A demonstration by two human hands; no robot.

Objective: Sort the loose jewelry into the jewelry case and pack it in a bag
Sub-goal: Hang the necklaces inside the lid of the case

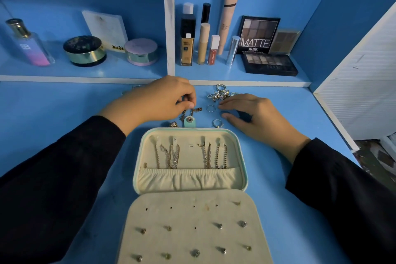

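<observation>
Past the case (243,153) rim: left hand (158,98) on chain (184,113), right hand (257,115) beside rings (219,94).

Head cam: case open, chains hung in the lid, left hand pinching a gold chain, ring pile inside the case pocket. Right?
No. Head view: the ring pile is not in the pocket; it lies on the table beyond the open case, by the right hand. Rest holds: chains hang in the lid, left hand pinches the gold chain.
</observation>
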